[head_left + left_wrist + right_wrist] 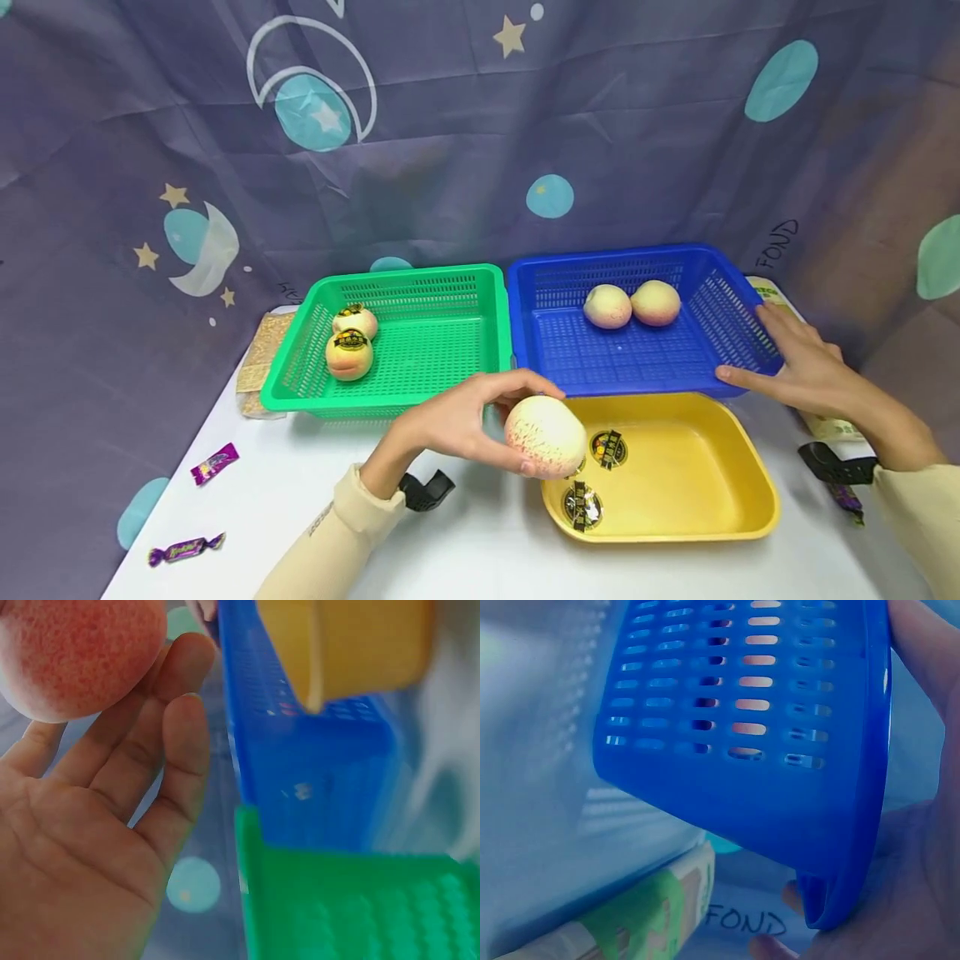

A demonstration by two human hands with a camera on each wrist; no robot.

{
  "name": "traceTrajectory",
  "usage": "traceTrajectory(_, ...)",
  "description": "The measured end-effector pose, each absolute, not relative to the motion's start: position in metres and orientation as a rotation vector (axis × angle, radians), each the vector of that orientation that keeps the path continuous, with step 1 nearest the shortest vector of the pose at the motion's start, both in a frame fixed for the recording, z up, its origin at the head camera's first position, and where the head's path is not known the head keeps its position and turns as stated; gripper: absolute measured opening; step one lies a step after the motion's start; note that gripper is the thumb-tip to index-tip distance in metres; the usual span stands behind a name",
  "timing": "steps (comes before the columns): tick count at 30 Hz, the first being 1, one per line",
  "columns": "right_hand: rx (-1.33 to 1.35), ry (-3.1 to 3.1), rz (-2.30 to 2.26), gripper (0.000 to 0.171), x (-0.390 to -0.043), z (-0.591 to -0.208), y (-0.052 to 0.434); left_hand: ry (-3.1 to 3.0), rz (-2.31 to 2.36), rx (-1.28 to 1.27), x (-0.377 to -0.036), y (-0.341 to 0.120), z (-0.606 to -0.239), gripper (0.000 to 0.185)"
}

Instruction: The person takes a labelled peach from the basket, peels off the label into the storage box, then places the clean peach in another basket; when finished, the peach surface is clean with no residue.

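My left hand [457,421] holds a pale peach [546,437] with pink speckles between thumb and fingers, above the left edge of a yellow tray [682,467]. The left wrist view shows the pink side of that peach [82,656] by the fingertips. My right hand [813,375] rests with spread thumb and fingers on the right front corner of a blue basket [618,367]. Inside that basket, two peaches [656,302] lie side by side. Left of it, a green basket [420,350] has two peaches [349,354] bearing black-and-gold labels.
Round black-and-gold labels [582,506] lie in the yellow tray. Two purple-wrapped candies [186,549] are at the table's left. A tan packet [264,358] stands beside the green basket, and a green-and-white packet [656,915] beside the blue one. A patterned cloth [450,125] hangs behind.
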State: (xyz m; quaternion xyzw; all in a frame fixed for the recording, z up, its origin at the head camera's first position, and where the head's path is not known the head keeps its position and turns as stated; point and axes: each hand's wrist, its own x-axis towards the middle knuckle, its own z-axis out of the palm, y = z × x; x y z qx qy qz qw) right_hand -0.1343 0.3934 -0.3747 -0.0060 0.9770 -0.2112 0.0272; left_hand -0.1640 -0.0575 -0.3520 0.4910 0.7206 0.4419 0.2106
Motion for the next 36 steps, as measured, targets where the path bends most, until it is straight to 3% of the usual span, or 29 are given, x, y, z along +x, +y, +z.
traceTrajectory(11,0.048,2.995,-0.679,0.12,-0.133,-0.378,0.398,1.917,1.385,1.404,-0.219,0.042,-0.328,0.071)
traceTrajectory(21,0.023,2.902,-0.784,0.118,-0.134,-0.376,0.393,1.897,1.488,1.268,-0.275,0.128,-0.324,0.072)
traceTrajectory(27,-0.012,2.881,-0.802,0.116,-0.137,-0.374,0.392,1.859,1.511,1.074,-0.291,0.151,-0.343,0.073)
traceTrajectory(36,-0.034,2.898,-0.828,0.115,-0.133,-0.378,0.395,1.938,1.208,1.017,-0.302,0.155,-0.361,0.071)
